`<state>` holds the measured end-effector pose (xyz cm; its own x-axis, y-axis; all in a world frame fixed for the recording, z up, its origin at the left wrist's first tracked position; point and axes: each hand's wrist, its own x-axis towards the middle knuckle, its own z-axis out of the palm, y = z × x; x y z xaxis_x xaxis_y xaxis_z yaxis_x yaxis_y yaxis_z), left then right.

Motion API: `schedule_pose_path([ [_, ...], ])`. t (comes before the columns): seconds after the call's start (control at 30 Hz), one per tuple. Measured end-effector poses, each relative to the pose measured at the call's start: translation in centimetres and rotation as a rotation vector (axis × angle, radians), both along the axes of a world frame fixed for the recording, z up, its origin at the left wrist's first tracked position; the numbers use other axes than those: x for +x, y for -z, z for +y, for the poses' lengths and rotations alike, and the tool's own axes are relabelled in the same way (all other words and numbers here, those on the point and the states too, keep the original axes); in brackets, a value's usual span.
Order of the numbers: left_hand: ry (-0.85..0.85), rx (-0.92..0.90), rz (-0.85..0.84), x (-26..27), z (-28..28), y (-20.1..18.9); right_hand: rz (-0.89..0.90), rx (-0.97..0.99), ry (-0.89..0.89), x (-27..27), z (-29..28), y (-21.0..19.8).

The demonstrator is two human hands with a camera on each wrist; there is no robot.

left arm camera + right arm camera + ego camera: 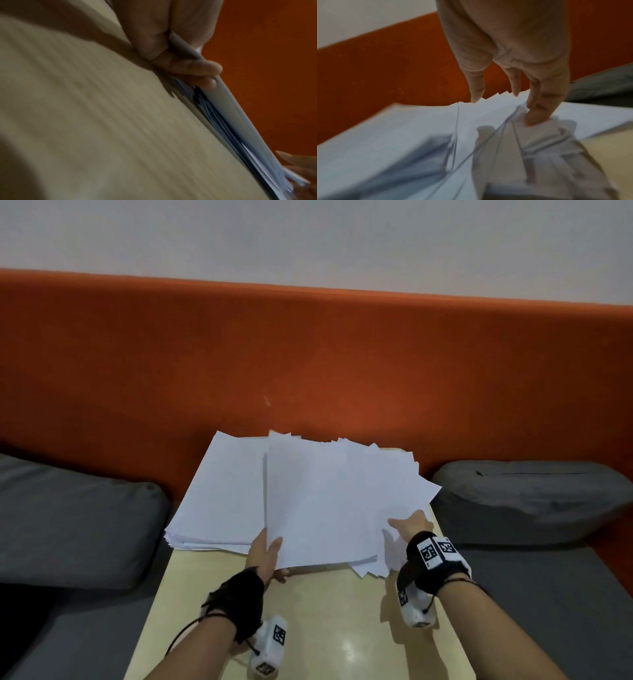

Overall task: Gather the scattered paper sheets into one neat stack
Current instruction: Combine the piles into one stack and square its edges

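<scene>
A thick pile of white paper (pixel 212 498) lies on the far left part of the pale wooden table (pixel 325 621). Overlapping its right side is a fanned bunch of sheets (pixel 329 501), tilted up off the table. My left hand (pixel 269 549) grips this bunch at its near left corner, thumb on top and fingers curled underneath. In the left wrist view the left hand (pixel 188 65) is wrapped around the sheet edges (pixel 223 121). My right hand (pixel 407 525) touches the splayed right side with nearly straight fingers (pixel 537 108) on the sheets (pixel 402 148).
The table butts against an orange padded backrest (pixel 308 354). Grey cushions lie on the seat to the left (pixel 75 522) and right (pixel 534 494). Bare tabletop (pixel 85 108) stretches between my forearms toward the near edge.
</scene>
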<state>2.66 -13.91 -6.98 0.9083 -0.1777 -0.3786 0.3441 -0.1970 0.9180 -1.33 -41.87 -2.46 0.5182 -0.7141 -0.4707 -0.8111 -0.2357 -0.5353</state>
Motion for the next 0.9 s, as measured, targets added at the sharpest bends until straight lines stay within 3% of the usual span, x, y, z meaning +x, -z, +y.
schedule_pose_path([
  [0.1, -0.037, -0.001, 0.034, 0.2, -0.1, 0.8, 0.055, 0.004, 0.039, 0.4, 0.8, 1.1],
  [0.27, -0.006, 0.028, 0.016, 0.2, -0.2, 1.0, 0.139, -0.166, 0.05, 0.5, 3.1, 1.4],
  [0.43, 0.01, 0.044, 0.017, 0.0, -0.2, 0.3, -0.065, -0.122, 0.055, 0.6, 3.8, 1.2],
  [0.6, 0.005, 0.008, 0.031, 0.0, -0.1, 0.0, -0.136, -0.215, 0.042, 0.1, 3.6, 0.5],
  [0.9, 0.008, -0.004, 0.048, -0.1, -0.1, -0.6, 0.059, -0.256, -0.125, 1.1, 4.0, 0.8],
])
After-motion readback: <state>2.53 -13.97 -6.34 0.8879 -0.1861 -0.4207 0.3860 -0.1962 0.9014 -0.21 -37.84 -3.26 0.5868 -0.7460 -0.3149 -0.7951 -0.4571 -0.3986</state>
